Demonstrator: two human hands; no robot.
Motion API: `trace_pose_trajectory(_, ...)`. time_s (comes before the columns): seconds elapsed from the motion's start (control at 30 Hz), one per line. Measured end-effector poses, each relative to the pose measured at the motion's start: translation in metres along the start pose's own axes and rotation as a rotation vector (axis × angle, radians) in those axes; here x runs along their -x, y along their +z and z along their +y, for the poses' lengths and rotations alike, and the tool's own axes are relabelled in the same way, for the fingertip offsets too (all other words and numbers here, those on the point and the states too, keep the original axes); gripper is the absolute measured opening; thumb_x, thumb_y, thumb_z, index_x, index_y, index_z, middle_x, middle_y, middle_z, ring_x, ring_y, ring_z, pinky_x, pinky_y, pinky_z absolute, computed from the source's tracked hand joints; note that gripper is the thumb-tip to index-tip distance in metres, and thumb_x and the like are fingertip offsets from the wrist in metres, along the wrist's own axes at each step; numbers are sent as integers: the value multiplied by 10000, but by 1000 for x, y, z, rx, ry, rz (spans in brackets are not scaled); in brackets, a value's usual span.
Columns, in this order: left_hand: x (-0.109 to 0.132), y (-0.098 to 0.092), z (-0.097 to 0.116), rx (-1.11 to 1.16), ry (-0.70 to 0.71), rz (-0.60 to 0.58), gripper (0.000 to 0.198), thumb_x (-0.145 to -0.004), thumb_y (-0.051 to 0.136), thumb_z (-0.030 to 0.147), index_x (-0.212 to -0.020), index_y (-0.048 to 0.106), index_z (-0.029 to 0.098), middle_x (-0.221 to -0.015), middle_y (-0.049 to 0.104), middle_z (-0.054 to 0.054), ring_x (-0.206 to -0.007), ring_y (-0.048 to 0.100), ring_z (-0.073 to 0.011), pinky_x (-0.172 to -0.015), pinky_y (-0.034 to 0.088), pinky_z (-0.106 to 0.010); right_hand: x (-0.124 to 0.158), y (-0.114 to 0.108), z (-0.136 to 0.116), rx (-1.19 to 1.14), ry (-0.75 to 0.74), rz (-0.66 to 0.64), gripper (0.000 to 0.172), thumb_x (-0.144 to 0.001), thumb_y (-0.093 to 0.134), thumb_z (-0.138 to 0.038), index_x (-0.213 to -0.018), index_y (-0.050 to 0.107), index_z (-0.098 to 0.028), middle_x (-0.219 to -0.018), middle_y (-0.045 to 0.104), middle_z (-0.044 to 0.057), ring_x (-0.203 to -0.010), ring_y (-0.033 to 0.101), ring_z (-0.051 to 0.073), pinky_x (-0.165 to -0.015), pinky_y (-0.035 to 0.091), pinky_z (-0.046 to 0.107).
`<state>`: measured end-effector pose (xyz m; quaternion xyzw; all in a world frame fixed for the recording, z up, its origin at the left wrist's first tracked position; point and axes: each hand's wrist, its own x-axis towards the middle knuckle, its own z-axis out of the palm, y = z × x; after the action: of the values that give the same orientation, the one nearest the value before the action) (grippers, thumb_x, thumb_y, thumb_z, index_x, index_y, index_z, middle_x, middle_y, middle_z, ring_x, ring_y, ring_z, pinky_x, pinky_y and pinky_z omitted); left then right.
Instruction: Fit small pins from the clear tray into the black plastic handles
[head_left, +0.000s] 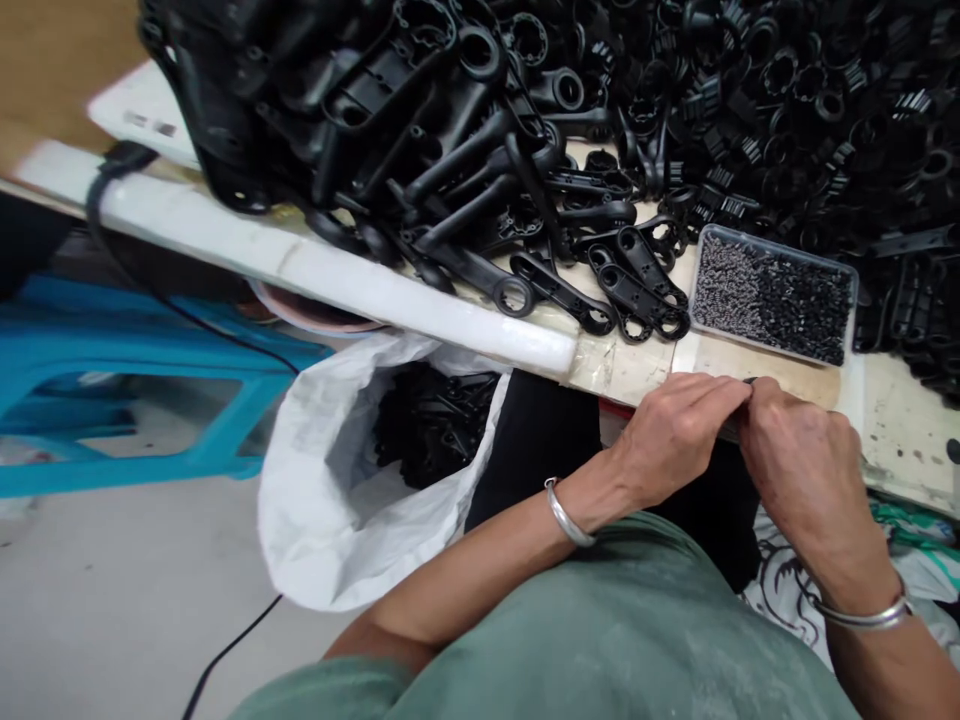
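Observation:
At the bench's front edge my left hand [679,430] and my right hand [802,460] meet, fingers pinched together. A tiny bit of something dark shows between the fingertips; the hands hide the rest, so its kind cannot be made out. Just beyond them lies a clear plastic box [772,345] holding small silver screws [724,285] on its left side and small black pieces [806,305] on its right. Several black plastic arm-shaped parts [637,280] with ringed ends lie left of the box.
Big piles of black plastic parts [465,130] and ring-shaped black pieces [787,110] cover the bench behind. A white padded strip [420,310] edges the bench. Below it stand an open white sack [315,500] with black parts inside and a blue plastic stool [150,470]. A black cable [187,320] hangs down.

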<state>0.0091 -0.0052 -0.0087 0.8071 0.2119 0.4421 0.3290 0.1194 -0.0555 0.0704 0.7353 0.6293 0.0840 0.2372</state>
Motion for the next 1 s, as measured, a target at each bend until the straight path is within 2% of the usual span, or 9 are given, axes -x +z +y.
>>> trace_pose_trajectory(0.17, 0, 3, -1, 11, 1, 2, 210, -965, 463, 48, -1098, 610, 117, -1043, 749, -70, -963, 708, -158, -914, 585, -308, -1, 5, 6, -68, 16, 23, 169, -917, 453, -97, -875, 607, -149, -594, 641, 109, -479, 587, 212, -481, 200, 290)
trace_pose_trajectory(0.23, 0, 4, -2, -13, 6, 14, 179, -971, 483, 64, -1055, 629, 123, -1013, 748, -61, -942, 708, -156, -911, 587, -309, -2, 12, 14, -200, 3, 67, 159, -922, 457, -136, -860, 602, -158, -582, 631, 89, -489, 587, 200, -485, 241, 290)
trace_pose_trajectory(0.3, -1, 5, -2, -47, 18, 11, 178, -981, 480, 80, -1003, 648, 135, -992, 744, -53, -926, 704, -152, -912, 588, -307, -3, 21, 24, -455, 5, 68, 175, -932, 448, -192, -820, 582, -177, -567, 618, 56, -505, 603, 182, -496, 319, 277)
trace_pose_trajectory(0.43, -1, 4, -1, -91, 39, -33, 200, -985, 480, 86, -958, 674, 127, -1030, 732, -66, -945, 693, -155, -923, 585, -298, -6, 36, 41, -1049, 58, -112, 204, -932, 477, -330, -812, 576, -199, -620, 654, 4, -504, 624, 131, -535, 462, 237)
trace_pose_trajectory(0.57, -2, 1, -1, -115, 34, -77, 210, -989, 474, 92, -964, 682, 117, -1080, 722, -83, -973, 689, -162, -933, 581, -295, -11, 41, 50, -1262, 35, -218, 270, -910, 516, -418, -776, 574, -192, -645, 653, 2, -479, 600, 113, -484, 465, 225)
trace_pose_trajectory(0.67, -2, 0, -1, -138, 48, -94, 248, -985, 443, 72, -946, 684, 116, -1104, 719, -90, -988, 689, -165, -932, 581, -295, -13, 39, 55, -1261, 4, -265, 304, -919, 512, -427, -743, 579, -189, -594, 629, -3, -485, 594, 110, -497, 463, 221)
trace_pose_trajectory(0.77, -1, -2, 0, -155, 61, -94, 283, -973, 416, 47, -924, 685, 119, -1126, 718, -94, -1015, 690, -166, -941, 580, -294, -11, 33, 55, -1136, -38, -256, 322, -959, 463, -405, -745, 581, -196, -577, 629, -5, -511, 610, 114, -543, 470, 225)
trace_pose_trajectory(0.9, -1, -4, -1, -146, 69, -84, 292, -964, 405, 39, -924, 684, 117, -1128, 723, -103, -1007, 697, -169, -926, 590, -304, -4, 21, 40, -796, -111, -106, 285, -989, 410, -309, -759, 539, -201, -598, 635, 23, -527, 615, 147, -540, 424, 260)
trace_pose_trajectory(1.0, -2, -3, -2, -136, 70, -71, 289, -963, 408, 40, -919, 684, 112, -1133, 726, -110, -1004, 702, -170, -923, 598, -311, 0, 15, 27, -457, -87, 25, 193, -914, 407, -124, -823, 571, -170, -596, 622, 72, -509, 593, 197, -496, 348, 302)
